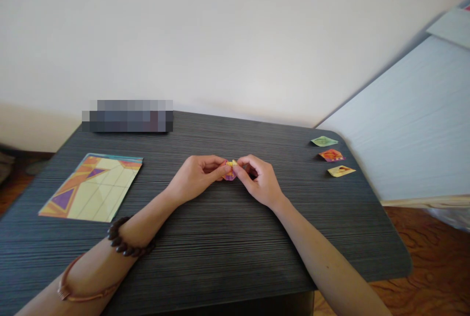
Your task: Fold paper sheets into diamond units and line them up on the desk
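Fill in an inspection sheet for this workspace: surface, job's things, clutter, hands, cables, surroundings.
Surface: dark, fine-lined table with rounded right corners.
Job's things: small folded paper, yellow and purple, between the hands; stack of patterned sheets at left; green piece, orange piece and yellow piece in a row at right.
Clutter: pixelated object at the far left edge; cannot tell what.
Hands: left hand and right hand both pinch the folded paper.
Cables: nothing seen.
Surroundings: pale wall behind, whitish panel and reddish-brown floor at right.
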`<act>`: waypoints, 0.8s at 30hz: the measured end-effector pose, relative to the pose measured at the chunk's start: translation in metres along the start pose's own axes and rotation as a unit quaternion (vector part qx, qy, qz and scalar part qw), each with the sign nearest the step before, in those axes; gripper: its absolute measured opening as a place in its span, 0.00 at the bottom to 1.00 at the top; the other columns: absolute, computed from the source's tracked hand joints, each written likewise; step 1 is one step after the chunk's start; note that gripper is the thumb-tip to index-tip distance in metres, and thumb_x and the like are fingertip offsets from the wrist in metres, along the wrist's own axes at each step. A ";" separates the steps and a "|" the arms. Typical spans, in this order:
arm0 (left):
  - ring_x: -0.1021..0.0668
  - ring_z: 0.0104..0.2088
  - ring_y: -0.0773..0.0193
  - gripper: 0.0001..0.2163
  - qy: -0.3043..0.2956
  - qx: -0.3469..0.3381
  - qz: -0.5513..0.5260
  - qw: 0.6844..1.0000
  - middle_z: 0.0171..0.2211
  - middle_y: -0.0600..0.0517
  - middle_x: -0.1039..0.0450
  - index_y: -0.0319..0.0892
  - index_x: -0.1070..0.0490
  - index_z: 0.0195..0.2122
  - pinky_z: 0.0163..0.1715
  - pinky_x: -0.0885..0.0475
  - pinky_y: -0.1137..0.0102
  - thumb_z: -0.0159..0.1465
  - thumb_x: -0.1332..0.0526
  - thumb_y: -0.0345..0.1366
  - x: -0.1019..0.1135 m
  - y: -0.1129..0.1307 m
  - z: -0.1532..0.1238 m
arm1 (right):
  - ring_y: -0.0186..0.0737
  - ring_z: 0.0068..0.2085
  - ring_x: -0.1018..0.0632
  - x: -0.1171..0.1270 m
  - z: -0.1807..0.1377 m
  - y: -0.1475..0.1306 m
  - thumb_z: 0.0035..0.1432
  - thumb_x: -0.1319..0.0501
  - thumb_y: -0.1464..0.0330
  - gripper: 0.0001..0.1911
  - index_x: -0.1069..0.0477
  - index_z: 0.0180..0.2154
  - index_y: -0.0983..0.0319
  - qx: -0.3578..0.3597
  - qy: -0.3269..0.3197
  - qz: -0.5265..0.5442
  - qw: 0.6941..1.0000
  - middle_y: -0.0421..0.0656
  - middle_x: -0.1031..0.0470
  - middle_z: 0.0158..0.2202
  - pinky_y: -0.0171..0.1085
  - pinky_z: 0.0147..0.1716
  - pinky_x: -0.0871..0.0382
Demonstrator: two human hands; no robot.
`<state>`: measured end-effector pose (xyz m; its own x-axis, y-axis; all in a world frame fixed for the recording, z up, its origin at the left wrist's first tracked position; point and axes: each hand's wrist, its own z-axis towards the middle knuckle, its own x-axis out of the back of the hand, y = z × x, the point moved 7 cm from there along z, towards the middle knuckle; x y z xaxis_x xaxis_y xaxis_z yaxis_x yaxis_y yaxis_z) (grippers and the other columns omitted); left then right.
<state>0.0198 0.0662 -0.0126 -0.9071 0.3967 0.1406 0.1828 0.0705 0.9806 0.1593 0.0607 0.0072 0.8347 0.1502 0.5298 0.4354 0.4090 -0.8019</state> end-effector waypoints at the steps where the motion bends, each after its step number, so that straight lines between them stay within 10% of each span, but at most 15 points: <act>1: 0.21 0.37 0.62 0.14 0.002 -0.001 0.011 1.000 0.35 0.49 0.21 0.39 0.25 0.40 0.40 0.26 0.69 0.59 0.40 0.44 0.000 0.001 0.000 | 0.29 0.23 0.34 0.000 0.000 0.000 0.60 0.44 0.64 0.07 0.33 0.33 0.61 0.002 0.002 -0.001 1.000 0.39 0.30 0.27 0.32 0.25 0.39; 24: 0.23 0.29 0.65 0.11 -0.019 0.025 0.068 0.997 0.27 0.54 0.24 0.40 0.24 0.32 0.28 0.32 0.75 0.56 0.38 0.43 -0.002 -0.001 -0.003 | 0.29 0.22 0.35 0.000 0.000 0.003 0.58 0.43 0.63 0.08 0.32 0.33 0.60 -0.023 0.010 0.027 0.999 0.38 0.29 0.27 0.32 0.22 0.40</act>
<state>0.0208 0.0625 -0.0136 -0.8576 0.4399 0.2665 0.3230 0.0576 0.9446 0.1607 0.0619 0.0045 0.8633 0.1528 0.4810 0.4051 0.3585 -0.8410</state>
